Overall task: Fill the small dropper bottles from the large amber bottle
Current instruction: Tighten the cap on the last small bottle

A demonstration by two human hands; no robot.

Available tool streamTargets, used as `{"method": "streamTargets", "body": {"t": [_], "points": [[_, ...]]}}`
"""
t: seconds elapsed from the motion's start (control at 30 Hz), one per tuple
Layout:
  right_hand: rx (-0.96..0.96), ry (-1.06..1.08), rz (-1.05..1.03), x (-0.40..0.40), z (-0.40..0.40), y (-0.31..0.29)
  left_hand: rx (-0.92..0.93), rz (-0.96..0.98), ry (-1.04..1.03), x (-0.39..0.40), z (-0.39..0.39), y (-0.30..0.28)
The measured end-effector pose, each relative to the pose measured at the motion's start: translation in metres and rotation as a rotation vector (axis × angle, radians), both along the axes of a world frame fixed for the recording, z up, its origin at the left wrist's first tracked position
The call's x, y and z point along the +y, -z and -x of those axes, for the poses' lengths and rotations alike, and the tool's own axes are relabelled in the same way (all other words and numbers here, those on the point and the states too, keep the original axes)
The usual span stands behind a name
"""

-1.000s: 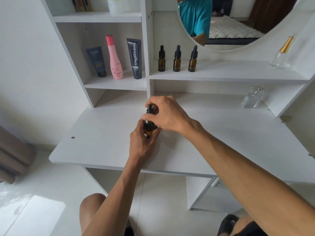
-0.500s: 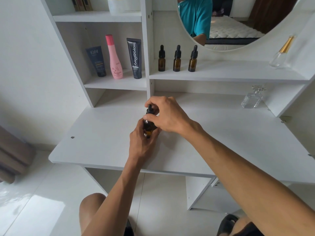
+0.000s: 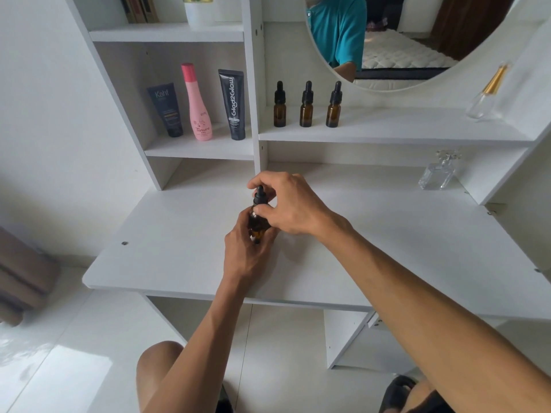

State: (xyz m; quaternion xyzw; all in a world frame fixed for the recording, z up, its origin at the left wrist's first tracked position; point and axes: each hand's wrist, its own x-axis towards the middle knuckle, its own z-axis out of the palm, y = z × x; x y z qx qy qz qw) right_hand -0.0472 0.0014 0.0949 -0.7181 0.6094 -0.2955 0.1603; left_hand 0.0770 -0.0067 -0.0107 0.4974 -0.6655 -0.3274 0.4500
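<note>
An amber bottle (image 3: pixel 257 225) with a black dropper cap (image 3: pixel 260 197) stands on the white desk (image 3: pixel 387 248), near the middle. My left hand (image 3: pixel 246 251) wraps the bottle's body from the near side. My right hand (image 3: pixel 293 202) pinches the black cap from above and from the right. Most of the glass is hidden behind my fingers. Three small amber dropper bottles (image 3: pixel 306 105) with black caps stand upright in a row on the shelf under the mirror, apart from both hands.
Left shelf holds a dark tube (image 3: pixel 166 110), a pink bottle (image 3: pixel 197 104) and a black tube (image 3: pixel 233 105). A clear perfume bottle (image 3: pixel 438 172) stands at the desk's back right; another with a gold cap (image 3: pixel 487 95) sits on the upper shelf. A round mirror (image 3: pixel 396 37) hangs above.
My right hand's fingers shift slightly around the black cap; the bottle and my left hand stay in place.
</note>
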Motion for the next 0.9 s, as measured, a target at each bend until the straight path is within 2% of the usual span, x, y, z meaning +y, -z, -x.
{"method": "streamTargets", "body": {"t": [0.17, 0.3, 0.43, 0.57, 0.7, 0.9], "points": [[0.057, 0.064, 0.056, -0.0005, -0.0052, 0.0028, -0.010, 0.006, -0.001, -0.0010, 0.0009, 0.0010], [-0.005, 0.003, -0.004, 0.0002, -0.0009, 0.0016, 0.007, 0.001, 0.003, -0.0004, 0.0006, 0.0012], [-0.002, 0.059, 0.039, 0.0003, -0.0026, -0.0002, 0.011, -0.002, -0.001, -0.0006, 0.0011, 0.0018], [-0.024, -0.011, -0.019, 0.0010, 0.0015, -0.0035, 0.016, 0.003, 0.004, 0.0003, 0.0008, 0.0002], [-0.026, 0.022, 0.020, 0.0020, -0.0003, -0.0036, 0.015, -0.004, 0.004, -0.0002, 0.0010, 0.0003], [-0.049, -0.030, -0.034, 0.0012, 0.0027, -0.0037, 0.025, 0.000, 0.007, -0.0013, -0.0003, 0.0026]]}}
